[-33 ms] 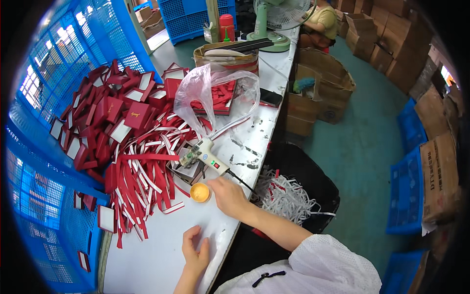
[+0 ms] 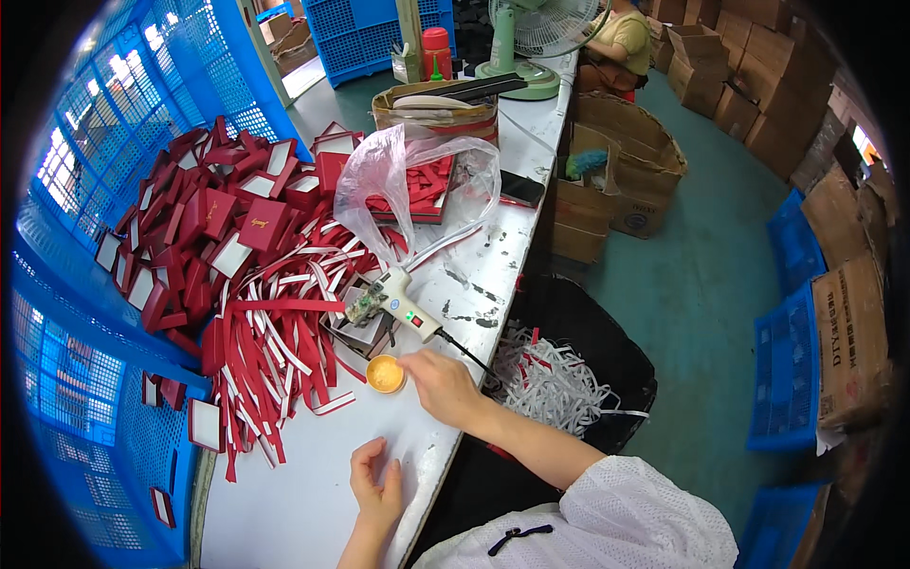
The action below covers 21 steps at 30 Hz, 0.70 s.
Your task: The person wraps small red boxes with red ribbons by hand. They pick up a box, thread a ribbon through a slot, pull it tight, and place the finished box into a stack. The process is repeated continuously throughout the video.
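My right hand (image 2: pixel 442 387) is closed, its fingertips at the right rim of a small round yellow cup (image 2: pixel 384 375) on the white table. What lies inside the cup is too small to make out. Nearer to me, my left hand (image 2: pixel 375 486) hangs over the table edge area with thumb and fingers apart, holding nothing. A cream glue gun (image 2: pixel 406 308) with a red switch and black cord rests just beyond the cup, its messy nozzle over a small open box (image 2: pixel 365 330). To the left lies a heap of red and white ribbon strips (image 2: pixel 275 351).
Many dark red boxes (image 2: pixel 227 209) pile up at the left beside blue plastic crates (image 2: pixel 104 398). A clear plastic bag (image 2: pixel 379 171), a phone (image 2: pixel 521 188) and a green fan (image 2: pixel 517 81) stand farther back. Right of the table, a black bin (image 2: pixel 607 365) holds shredded strips. Another person sits far back.
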Each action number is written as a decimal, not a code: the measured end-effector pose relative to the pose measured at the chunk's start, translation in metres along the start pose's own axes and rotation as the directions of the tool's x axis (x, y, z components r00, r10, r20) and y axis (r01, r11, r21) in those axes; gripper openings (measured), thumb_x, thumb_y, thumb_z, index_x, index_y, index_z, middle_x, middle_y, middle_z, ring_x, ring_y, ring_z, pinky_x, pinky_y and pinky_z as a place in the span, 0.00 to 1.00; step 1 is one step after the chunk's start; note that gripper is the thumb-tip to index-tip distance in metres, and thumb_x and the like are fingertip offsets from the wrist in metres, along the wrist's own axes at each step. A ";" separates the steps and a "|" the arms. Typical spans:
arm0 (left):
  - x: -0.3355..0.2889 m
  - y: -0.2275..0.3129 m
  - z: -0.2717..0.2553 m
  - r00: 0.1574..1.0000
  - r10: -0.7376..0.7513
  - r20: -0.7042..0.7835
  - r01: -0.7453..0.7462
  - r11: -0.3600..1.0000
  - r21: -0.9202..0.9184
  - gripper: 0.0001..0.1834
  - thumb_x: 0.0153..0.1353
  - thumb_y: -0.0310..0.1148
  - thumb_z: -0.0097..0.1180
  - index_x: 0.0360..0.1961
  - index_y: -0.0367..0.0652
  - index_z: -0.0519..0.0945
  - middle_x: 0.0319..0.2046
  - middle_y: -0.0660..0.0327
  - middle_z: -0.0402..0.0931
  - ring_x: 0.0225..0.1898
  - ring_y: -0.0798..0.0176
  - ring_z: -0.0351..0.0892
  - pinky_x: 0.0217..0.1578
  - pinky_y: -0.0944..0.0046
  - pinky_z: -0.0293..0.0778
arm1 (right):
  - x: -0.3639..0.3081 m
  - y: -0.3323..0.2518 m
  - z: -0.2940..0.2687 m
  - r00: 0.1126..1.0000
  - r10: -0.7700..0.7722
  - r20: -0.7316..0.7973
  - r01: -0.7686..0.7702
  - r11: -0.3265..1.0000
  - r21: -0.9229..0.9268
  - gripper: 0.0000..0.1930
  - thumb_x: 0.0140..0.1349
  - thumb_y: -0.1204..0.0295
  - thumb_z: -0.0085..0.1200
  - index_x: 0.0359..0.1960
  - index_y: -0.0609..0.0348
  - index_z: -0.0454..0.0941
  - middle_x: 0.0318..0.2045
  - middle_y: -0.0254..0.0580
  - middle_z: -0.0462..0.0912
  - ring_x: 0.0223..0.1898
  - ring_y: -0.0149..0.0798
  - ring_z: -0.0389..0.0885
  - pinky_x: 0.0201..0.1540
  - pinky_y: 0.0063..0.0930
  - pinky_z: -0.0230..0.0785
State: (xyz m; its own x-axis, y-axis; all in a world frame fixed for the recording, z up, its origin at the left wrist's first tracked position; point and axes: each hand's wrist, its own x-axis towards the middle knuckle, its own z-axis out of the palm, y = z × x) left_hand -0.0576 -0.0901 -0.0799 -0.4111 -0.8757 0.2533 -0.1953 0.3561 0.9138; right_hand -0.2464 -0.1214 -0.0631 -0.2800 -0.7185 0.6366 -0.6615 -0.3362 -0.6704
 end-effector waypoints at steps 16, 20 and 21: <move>0.051 -0.021 -0.113 0.882 0.276 -0.382 -0.114 0.911 0.396 0.20 0.43 0.21 0.51 0.40 0.35 0.66 0.36 0.52 0.67 0.40 0.54 0.66 0.41 0.62 0.63 | -0.050 -0.051 -0.010 0.625 0.515 0.587 -0.771 0.526 0.359 0.04 0.54 0.79 0.44 0.31 0.64 0.70 0.16 0.32 0.71 0.15 0.20 0.66 0.18 0.12 0.58; 0.102 -0.053 -0.173 0.895 0.300 -0.329 0.009 0.727 0.687 0.15 0.45 0.24 0.51 0.37 0.35 0.67 0.36 0.52 0.66 0.40 0.51 0.65 0.41 0.60 0.62 | -0.059 -0.049 -0.008 0.596 0.430 0.678 -0.754 0.590 0.288 0.04 0.54 0.77 0.45 0.30 0.62 0.72 0.15 0.31 0.72 0.14 0.20 0.66 0.16 0.13 0.59; 0.119 -0.048 -0.171 0.917 0.324 -0.233 -0.041 0.658 0.752 0.15 0.45 0.25 0.51 0.37 0.35 0.67 0.37 0.51 0.66 0.40 0.50 0.64 0.41 0.59 0.62 | -0.060 -0.048 -0.009 0.605 0.453 0.655 -0.750 0.601 0.277 0.04 0.54 0.76 0.45 0.30 0.63 0.72 0.15 0.31 0.72 0.13 0.20 0.66 0.16 0.13 0.59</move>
State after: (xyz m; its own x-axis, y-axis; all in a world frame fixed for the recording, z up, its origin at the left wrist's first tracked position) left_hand 0.0554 -0.2675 -0.0397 -0.2327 -0.7638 0.6021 -0.7810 0.5156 0.3523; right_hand -0.2039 -0.0566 -0.0658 -0.0132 -0.9857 -0.1681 0.0053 0.1680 -0.9858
